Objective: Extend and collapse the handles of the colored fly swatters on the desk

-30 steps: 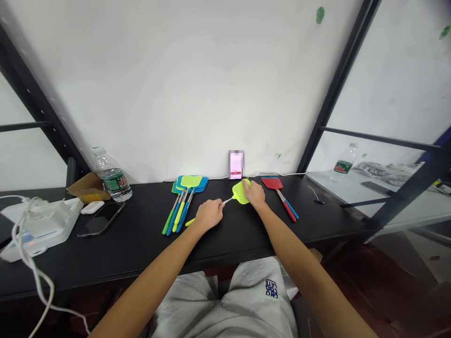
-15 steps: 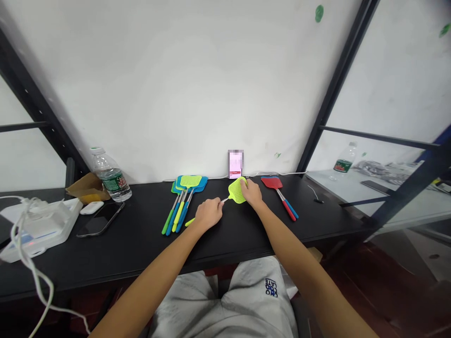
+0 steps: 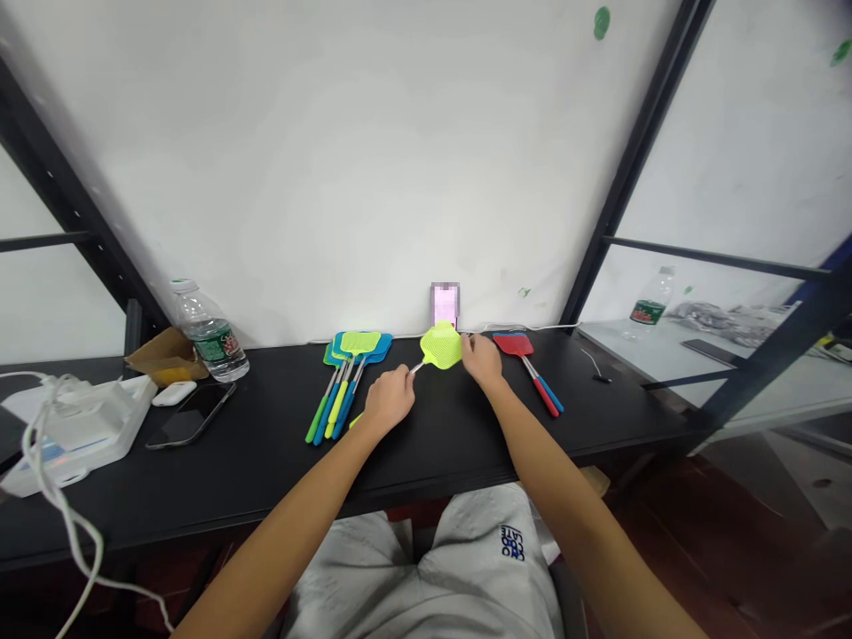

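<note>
Left hand (image 3: 390,399), fingers curled, holds a lime swatter (image 3: 441,347) by its shaft (image 3: 417,366) — steadiness helps — right hand (image 3: 482,358) at its edge, pinch unclear.

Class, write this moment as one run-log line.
left hand: gripping yellow-green swatter | right hand: beside swatter's head, contact unclear | phone: upright behind swatter

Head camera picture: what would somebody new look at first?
Probably the bright yellow-green swatter in the middle: the left hand grips its shaft, and the right hand is beside its mesh head. Behind it stands a pink-screened phone. Then come the colourful swatter pile on the left, and a red swatter over a blue one on the right.
</note>
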Demonstrator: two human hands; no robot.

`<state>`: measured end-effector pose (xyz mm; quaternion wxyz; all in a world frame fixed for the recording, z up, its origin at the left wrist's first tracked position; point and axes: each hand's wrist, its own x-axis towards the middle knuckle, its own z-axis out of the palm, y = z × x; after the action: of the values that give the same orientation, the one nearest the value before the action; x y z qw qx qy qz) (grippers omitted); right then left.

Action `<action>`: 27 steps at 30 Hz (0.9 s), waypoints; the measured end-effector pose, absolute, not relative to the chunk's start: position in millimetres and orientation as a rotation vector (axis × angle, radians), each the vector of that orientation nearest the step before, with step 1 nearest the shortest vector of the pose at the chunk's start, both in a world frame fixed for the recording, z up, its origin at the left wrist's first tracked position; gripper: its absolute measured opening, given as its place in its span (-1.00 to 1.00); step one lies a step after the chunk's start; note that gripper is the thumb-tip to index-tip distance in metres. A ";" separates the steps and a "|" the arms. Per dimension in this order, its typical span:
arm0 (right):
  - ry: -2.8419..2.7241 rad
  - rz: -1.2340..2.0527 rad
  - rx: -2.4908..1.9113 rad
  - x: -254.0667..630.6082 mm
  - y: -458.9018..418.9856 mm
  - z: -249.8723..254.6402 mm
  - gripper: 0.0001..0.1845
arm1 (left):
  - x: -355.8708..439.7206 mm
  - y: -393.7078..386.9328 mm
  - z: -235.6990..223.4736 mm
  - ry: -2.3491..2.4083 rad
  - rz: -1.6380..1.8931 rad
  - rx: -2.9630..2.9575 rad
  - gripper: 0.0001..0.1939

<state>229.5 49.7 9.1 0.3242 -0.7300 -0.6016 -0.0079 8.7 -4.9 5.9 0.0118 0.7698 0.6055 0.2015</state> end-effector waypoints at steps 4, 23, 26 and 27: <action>-1.259 -0.209 -2.128 262.1 49.1 12.5 -0.63 | -3.8 1.0 19.6 2.057 0.866 2.276 -0.67; -1.069 -0.006 -2.480 301.2 57.3 -0.5 -0.57 | -48.8 15.3 34.3 2.472 0.548 1.889 -0.69; -1.074 0.005 -2.467 301.3 57.9 -1.1 -0.57 | -51.2 17.2 31.7 2.474 0.531 1.894 -0.68; -1.073 0.014 -2.464 301.1 57.9 -1.4 -0.57 | -51.9 18.0 30.8 2.477 0.519 1.898 -0.68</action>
<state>301.1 57.9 -1.4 0.2251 -0.8934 -0.3889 0.0051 -51.9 18.0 30.8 -0.0110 0.5999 0.7830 0.1639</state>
